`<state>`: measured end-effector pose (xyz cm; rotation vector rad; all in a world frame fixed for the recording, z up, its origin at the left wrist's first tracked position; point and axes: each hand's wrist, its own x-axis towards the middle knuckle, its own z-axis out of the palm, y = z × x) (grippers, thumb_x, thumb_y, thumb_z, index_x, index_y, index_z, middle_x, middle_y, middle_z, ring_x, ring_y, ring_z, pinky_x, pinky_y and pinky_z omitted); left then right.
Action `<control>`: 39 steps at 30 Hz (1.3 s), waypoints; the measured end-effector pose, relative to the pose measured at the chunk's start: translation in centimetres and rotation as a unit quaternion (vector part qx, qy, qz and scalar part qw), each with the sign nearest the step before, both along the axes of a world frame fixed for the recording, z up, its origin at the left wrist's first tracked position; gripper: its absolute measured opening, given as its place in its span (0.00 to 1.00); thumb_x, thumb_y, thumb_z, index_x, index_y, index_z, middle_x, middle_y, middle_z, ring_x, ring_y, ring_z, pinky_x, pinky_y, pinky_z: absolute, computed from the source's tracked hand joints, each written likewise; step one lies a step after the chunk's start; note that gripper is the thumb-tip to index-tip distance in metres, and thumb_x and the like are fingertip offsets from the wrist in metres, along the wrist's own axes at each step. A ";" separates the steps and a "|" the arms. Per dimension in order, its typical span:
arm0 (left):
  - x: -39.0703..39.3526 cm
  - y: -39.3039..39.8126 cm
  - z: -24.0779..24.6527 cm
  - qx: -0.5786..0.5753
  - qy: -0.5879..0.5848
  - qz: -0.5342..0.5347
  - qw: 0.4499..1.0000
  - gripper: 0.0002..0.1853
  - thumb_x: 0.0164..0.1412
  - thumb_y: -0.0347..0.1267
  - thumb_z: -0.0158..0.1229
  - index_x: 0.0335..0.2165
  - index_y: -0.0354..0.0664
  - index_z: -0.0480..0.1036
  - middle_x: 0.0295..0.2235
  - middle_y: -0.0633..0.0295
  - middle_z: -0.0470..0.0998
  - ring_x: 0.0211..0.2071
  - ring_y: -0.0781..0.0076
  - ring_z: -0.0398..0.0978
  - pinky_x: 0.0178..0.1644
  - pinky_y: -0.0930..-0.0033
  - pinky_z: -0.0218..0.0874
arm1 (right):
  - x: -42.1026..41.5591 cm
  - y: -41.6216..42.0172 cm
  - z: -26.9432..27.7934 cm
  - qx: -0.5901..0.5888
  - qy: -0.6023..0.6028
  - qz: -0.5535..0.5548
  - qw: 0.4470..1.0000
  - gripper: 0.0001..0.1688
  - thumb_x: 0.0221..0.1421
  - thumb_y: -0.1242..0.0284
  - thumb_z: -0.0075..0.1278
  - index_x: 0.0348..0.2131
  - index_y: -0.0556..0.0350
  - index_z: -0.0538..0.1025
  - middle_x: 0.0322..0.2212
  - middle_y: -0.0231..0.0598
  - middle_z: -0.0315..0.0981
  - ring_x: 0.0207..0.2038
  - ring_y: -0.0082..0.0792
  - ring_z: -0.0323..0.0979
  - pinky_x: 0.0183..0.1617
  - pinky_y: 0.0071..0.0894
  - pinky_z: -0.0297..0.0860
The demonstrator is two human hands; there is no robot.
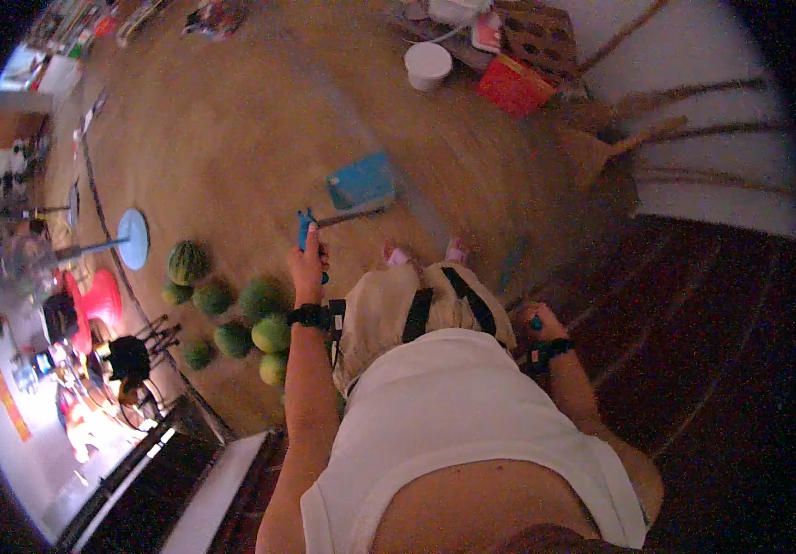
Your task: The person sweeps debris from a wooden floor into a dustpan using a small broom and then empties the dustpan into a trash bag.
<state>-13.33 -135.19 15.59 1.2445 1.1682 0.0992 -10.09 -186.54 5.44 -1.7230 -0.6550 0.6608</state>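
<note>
My left hand point(309, 262) is wrapped around the blue grip of a long-handled dustpan, thumb along the top. Beyond it, the blue pan point(363, 181) is over the floor, ahead of my feet. My right hand point(543, 322) is closed by my right thigh on a stick-like handle with a teal end. A blurred bluish shape point(512, 266) shows dimly ahead of that hand; whether it belongs to the same tool, I cannot tell. Several watermelons point(232, 339) lie on the floor to the left of my left forearm.
A lidded white bucket point(428, 66) and a red box point(517, 85) stand far ahead, beside a brown perforated block point(536, 34). Brooms point(599, 142) lean on the right wall. To the left are a pedestal fan point(133, 239) and a red plastic chair point(99, 301). Dark ribbed surface lies right.
</note>
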 end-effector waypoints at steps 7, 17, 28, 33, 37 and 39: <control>-0.6 0.9 -0.9 0.007 -0.028 0.041 0.999 0.20 0.52 0.47 0.53 0.17 0.42 0.64 0.12 0.68 0.64 0.11 0.82 0.59 0.15 0.78 0.47 | 9.4 8.5 -1.1 -0.114 -0.074 0.140 0.981 0.17 0.37 0.76 0.52 0.33 0.53 0.67 0.30 0.35 0.67 0.35 0.34 0.65 0.42 0.33 0.61; -2.5 2.3 -1.4 0.061 -0.003 0.066 0.996 0.21 0.53 0.45 0.52 0.15 0.41 0.64 0.11 0.67 0.64 0.11 0.81 0.60 0.15 0.76 0.47 | 21.5 19.2 -5.5 0.160 0.745 -0.141 0.632 0.09 0.54 0.72 0.39 0.35 0.56 0.66 0.14 0.22 0.57 0.12 0.14 0.57 0.14 0.11 0.58; -2.4 3.9 -2.3 0.029 -0.004 0.168 0.985 0.20 0.53 0.46 0.52 0.18 0.42 0.64 0.14 0.68 0.65 0.13 0.83 0.60 0.15 0.78 0.48 | 21.6 12.1 -1.5 -0.353 0.352 -0.127 0.858 0.08 0.53 0.71 0.42 0.25 0.55 0.70 0.13 0.26 0.61 0.13 0.18 0.59 0.14 0.18 0.56; -0.4 5.5 -2.3 0.034 -0.003 0.205 0.978 0.20 0.53 0.46 0.52 0.18 0.41 0.64 0.14 0.68 0.65 0.13 0.83 0.60 0.15 0.78 0.49 | 23.9 11.1 -5.5 -0.256 0.433 -0.143 0.852 0.09 0.50 0.67 0.44 0.21 0.52 0.67 0.15 0.29 0.62 0.17 0.25 0.60 0.19 0.24 0.58; 1.2 7.2 -3.3 0.036 -0.008 0.240 0.970 0.20 0.53 0.46 0.52 0.18 0.41 0.64 0.13 0.69 0.65 0.13 0.84 0.60 0.15 0.78 0.48 | 26.5 17.2 -5.8 -0.163 0.144 0.139 0.966 0.13 0.46 0.60 0.47 0.23 0.48 0.67 0.17 0.31 0.61 0.21 0.33 0.60 0.23 0.32 0.59; 2.3 7.6 -3.5 0.030 0.007 0.252 0.967 0.19 0.53 0.45 0.52 0.18 0.41 0.64 0.13 0.69 0.65 0.13 0.84 0.60 0.15 0.79 0.48 | 28.3 22.4 -4.5 -0.063 -0.016 0.281 0.957 0.11 0.47 0.62 0.47 0.24 0.49 0.66 0.17 0.30 0.61 0.21 0.31 0.60 0.24 0.30 0.60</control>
